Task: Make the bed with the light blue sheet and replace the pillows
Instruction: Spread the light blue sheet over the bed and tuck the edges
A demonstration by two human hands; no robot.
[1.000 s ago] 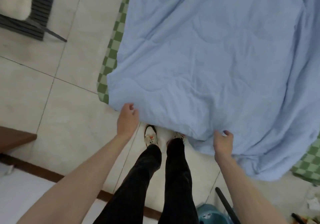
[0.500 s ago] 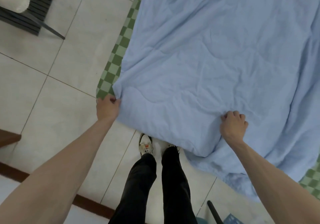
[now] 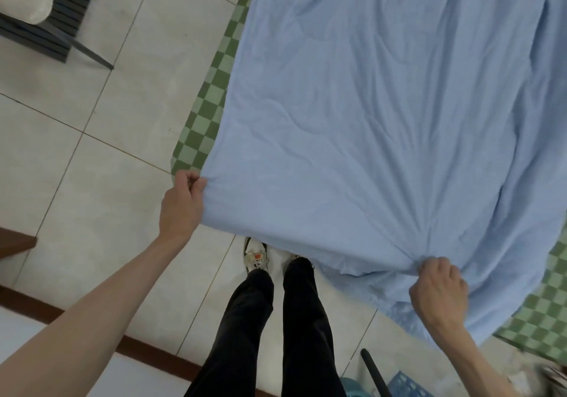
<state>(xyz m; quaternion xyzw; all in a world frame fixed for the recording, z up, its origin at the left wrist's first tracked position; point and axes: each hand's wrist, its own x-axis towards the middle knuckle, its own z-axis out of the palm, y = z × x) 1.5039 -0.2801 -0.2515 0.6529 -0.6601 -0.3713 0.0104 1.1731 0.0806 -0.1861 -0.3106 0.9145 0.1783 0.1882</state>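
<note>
The light blue sheet (image 3: 383,114) lies spread over the bed and fills the upper right of the head view. A green checkered cover (image 3: 208,114) shows under it along the left edge and at the lower right. My left hand (image 3: 182,203) pinches the sheet's near left corner. My right hand (image 3: 438,292) grips a bunched fold of the near edge, from which creases fan out. Some sheet hangs down below my right hand. No pillows are in view.
My legs in black trousers and white shoes (image 3: 256,257) stand on the tiled floor at the bed's foot. A dark slatted chair (image 3: 55,28) with a pale cushion stands at the upper left. A blue basket (image 3: 405,387) and a black handle (image 3: 372,372) are near my right foot.
Both hands have pulled the sheet's near edge toward me. The right hand now bunches the fabric tightly and sits lower. The left corner is drawn taut.
</note>
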